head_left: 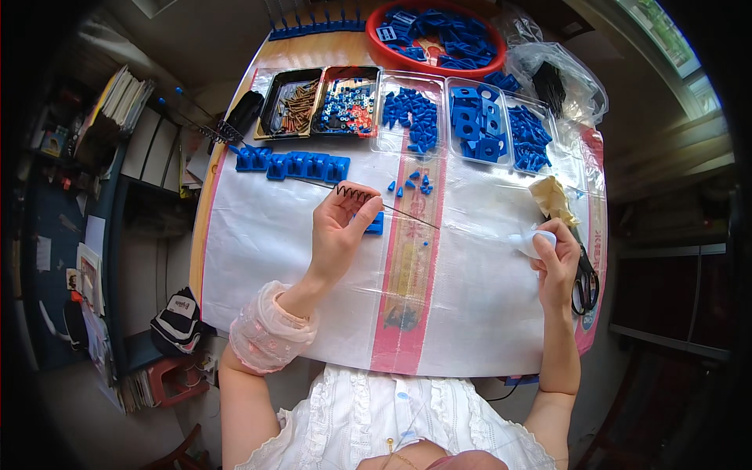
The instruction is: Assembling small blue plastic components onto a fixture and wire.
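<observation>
My left hand [337,235] is closed on a thin dark rod [413,218] with a black coil spring [354,192] at the fingers. The rod's tip points right, over the pink strip of the sheet. Beside those fingers lies a small blue block [376,225], partly hidden by the hand. In my right hand [558,270] is a small white squeeze bottle [534,244], its narrow end toward the left. Between the hands and the trays lie several loose blue cone-shaped pieces [413,185]. A row of blue blocks [296,167] stands beyond my left hand.
Along the back are a tray of screws [300,108], a tray of nuts [345,106], and boxes of blue parts [479,124]. Behind them stands a red basin [374,53]. Black-handled scissors [585,288] and crumpled paper [553,199] lie by my right hand. A white sheet [486,313] covers the table.
</observation>
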Demonstrator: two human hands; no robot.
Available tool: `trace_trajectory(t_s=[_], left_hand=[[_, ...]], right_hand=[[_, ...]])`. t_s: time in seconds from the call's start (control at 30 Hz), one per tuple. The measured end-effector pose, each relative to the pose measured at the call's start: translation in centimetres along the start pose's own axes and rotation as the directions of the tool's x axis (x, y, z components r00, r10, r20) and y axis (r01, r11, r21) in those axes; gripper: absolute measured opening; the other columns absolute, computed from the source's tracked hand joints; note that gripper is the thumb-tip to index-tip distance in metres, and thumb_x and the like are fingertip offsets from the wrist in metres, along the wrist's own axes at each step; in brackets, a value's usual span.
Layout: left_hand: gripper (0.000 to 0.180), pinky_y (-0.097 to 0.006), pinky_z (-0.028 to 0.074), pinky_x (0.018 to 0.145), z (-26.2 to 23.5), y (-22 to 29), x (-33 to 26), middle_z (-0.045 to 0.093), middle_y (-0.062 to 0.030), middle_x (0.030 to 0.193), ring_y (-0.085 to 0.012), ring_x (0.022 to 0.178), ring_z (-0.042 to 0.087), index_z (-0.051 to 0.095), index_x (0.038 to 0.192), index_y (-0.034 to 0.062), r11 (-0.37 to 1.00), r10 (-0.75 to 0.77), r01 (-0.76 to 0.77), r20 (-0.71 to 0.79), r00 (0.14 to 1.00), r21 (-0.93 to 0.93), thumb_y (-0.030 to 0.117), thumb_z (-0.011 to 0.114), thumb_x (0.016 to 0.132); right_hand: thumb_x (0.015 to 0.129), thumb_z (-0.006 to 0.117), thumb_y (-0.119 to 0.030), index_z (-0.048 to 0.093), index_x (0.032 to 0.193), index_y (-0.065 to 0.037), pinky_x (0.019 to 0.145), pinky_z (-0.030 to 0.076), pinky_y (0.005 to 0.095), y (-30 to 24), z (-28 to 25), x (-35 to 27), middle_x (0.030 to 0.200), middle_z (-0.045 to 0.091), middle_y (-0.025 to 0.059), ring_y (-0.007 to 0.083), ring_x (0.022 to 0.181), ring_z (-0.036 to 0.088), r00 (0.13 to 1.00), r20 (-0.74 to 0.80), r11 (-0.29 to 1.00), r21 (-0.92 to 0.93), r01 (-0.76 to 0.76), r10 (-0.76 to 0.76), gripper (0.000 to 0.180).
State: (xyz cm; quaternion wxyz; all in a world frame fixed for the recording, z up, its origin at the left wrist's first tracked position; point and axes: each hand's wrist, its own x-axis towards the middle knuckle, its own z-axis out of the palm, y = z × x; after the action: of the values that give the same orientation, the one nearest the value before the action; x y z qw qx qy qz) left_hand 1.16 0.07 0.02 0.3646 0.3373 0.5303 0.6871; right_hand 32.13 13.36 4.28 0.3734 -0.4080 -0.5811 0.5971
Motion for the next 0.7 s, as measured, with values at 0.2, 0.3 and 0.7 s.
trace_trajectory(t_s=[0.2,0.3,0.7], left_hand=[[0.009,-0.021,0.05,0.083,-0.05,0.02,-0.04,0.069,0.0,0.097,-0.005,0.091,0.063,0.068,0.106,0.0031,1.0,0.002,-0.002,0.004,1.0,-0.001,0.008,0.072,0.1],[0.009,-0.021,0.05,0.083,-0.02,-0.04,0.0,0.069,0.0001,0.097,-0.0051,0.091,0.063,0.068,0.106,0.0031,1.0,0.0,0.0,0.003,1.0,0.002,0.008,0.072,0.1],[0.009,-0.021,0.049,0.083,-0.04,-0.13,-0.02,0.069,0.0005,0.097,-0.0047,0.09,0.062,0.068,0.106,0.0033,1.0,-0.005,0.005,0.002,1.0,-0.012,0.008,0.072,0.1]], right_hand=[[0.094,0.071,-0.016,0.061,0.093,-0.006,0.053,0.029,0.0197,0.04,-0.02,0.0,0.077,0.054,-0.0043,0.0008,0.063,0.044,1.0,0.005,1.0,0.007,0.007,-0.007,0.014],[0.094,0.071,-0.016,0.061,0.093,-0.005,0.053,0.029,0.0197,0.11,-0.1,0.05,0.077,0.055,-0.0041,0.0008,0.063,0.044,1.0,0.008,1.0,0.006,0.006,-0.006,0.014],[0.094,0.071,-0.016,0.061,0.094,-0.005,0.052,0.029,0.0196,0.27,-0.19,0.1,0.077,0.055,-0.0039,0.0007,0.063,0.044,1.0,0.012,1.0,0.017,0.012,-0.013,0.014]])
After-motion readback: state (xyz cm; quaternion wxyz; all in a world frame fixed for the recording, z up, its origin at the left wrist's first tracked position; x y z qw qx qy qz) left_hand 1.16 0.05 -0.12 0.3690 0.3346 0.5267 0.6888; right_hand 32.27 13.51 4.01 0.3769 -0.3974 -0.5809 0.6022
